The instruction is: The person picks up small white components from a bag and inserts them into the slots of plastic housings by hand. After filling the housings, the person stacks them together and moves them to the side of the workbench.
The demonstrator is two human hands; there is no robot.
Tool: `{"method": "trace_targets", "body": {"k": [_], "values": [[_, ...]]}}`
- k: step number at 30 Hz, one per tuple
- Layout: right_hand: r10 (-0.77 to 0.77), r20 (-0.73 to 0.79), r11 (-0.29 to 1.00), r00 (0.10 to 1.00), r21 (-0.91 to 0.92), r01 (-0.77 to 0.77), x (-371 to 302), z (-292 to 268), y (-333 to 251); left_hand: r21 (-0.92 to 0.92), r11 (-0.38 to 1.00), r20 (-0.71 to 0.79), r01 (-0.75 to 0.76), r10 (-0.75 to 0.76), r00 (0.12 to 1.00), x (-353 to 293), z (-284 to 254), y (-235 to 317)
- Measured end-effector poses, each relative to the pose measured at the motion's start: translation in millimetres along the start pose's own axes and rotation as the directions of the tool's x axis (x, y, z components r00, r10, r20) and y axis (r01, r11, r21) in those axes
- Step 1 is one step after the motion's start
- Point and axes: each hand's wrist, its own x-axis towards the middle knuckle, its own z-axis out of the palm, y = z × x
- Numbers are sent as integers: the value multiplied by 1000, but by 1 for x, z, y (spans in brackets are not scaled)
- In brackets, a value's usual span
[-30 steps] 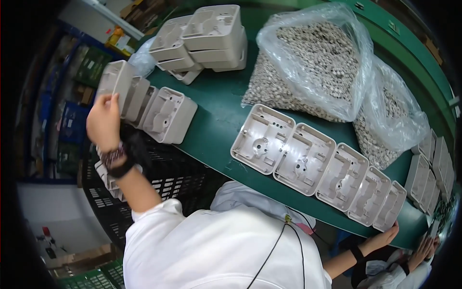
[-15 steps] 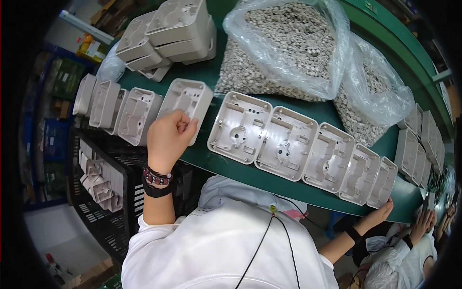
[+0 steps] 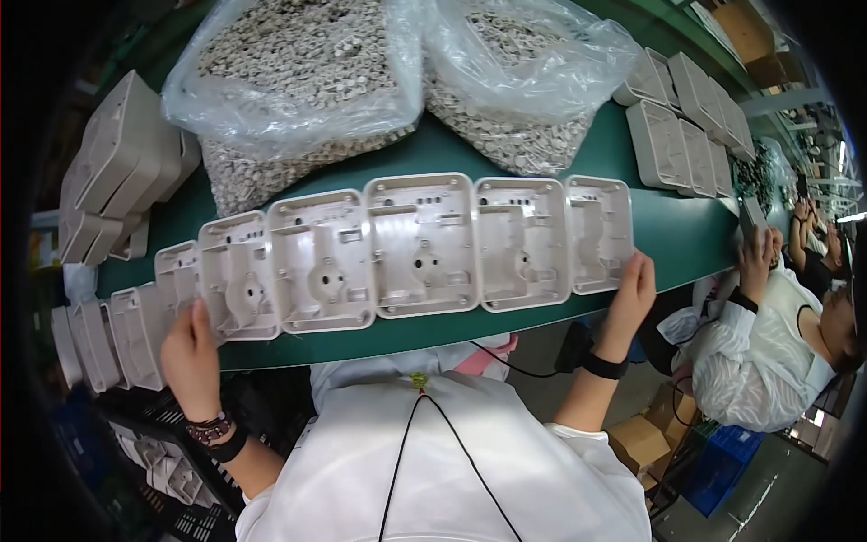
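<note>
A row of several pale grey plastic housings lies open side up, side by side, along the green table edge. My left hand (image 3: 190, 355) is closed at the near edge of the leftmost plastic housing (image 3: 177, 268), its thumb along the wall. At the other end, my right hand (image 3: 632, 294) has its fingers bent and pressed together against the outer side of the rightmost plastic housing (image 3: 601, 235). Between them, a middle housing (image 3: 423, 244) shows round holes and moulded ribs inside. The undersides of the fingers are partly hidden on both hands.
Clear plastic bags (image 3: 298, 81) of small pale parts stand behind the row. Stacked housings (image 3: 126, 163) rise at left, with loose ones (image 3: 135, 334) beside my left hand. More housings (image 3: 677, 135) lie far right, near a co-worker (image 3: 759, 334). A black crate (image 3: 172, 452) sits lower left.
The view has swung right. My left hand has brought another housing from the left group to the left end of the row. My right hand stays at the row's right end.
</note>
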Motion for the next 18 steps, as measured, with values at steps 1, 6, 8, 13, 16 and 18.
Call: {"method": "trace_targets", "body": {"k": [1,6,8,13,16,18], "values": [[-1,-7,1000,1000,-7,1,0,0,-1,-62,996,-139,-71,62,988,3,1,1],[-272,-116,944,955,-225,242,-1,11,-46,-772,635,-224,-28,-230,947,1,-17,32],[-338,-236,925,911,-259,277,-5,23,-91,-983,-183,-4,-7,-19,1000,2,-10,73],[-742,465,646,482,305,700,-38,82,-177,-274,-666,375,694,590,715,38,11,138],[-784,417,607,461,352,713,-52,105,-188,-345,-676,359,651,546,757,34,13,161],[-758,302,652,578,331,682,-56,114,-185,-318,-641,378,698,590,714,25,21,165]]}}
